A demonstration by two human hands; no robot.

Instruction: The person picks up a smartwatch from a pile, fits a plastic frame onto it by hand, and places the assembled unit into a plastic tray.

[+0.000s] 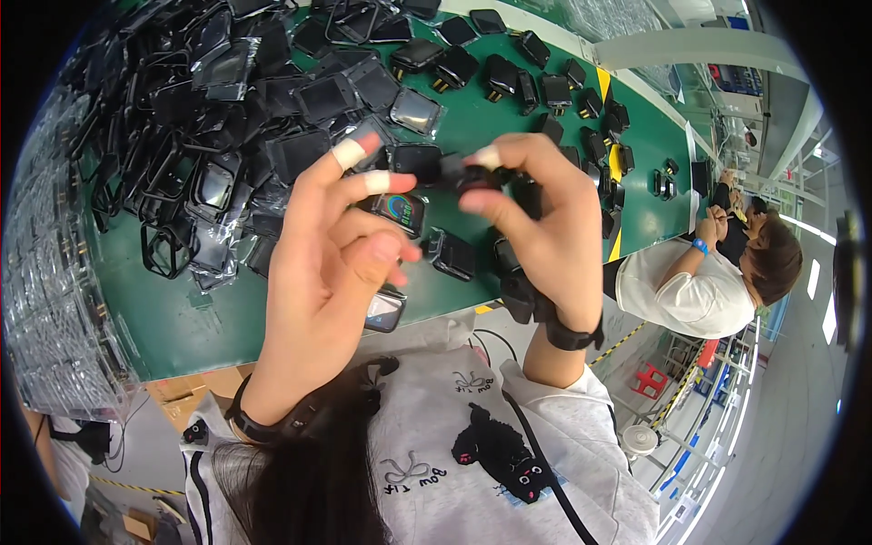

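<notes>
In the head view, the right hand [549, 213] pinches a small dark item [474, 180] between thumb and fingers, above the green table [182, 338]. The left hand [318, 241] is half spread, its index and middle fingers stretched out and the others curled by the thumb, with nothing visible in its grasp. The dark item is just right of the left middle fingertip, with a gap between them as seen here, so the right hand is nearer, being already in contact. Its long axis seems to run crosswise, from one hand toward the other (motion blur and the fingers hide much of its outline, so I cannot be sure). Below the gap between the hands, a watch-like device with a lit screen [406, 214] lies partly behind the left fingers, and a black square case [451, 254] lies to its right. A pale-faced device [385, 311] sits near the table's near edge, beside the left wrist. Beyond the left hand spreads a heap of dark frames and film-wrapped panels [322, 95]; black cases with gold-coloured contacts [500, 74] stand beyond the right hand.
</notes>
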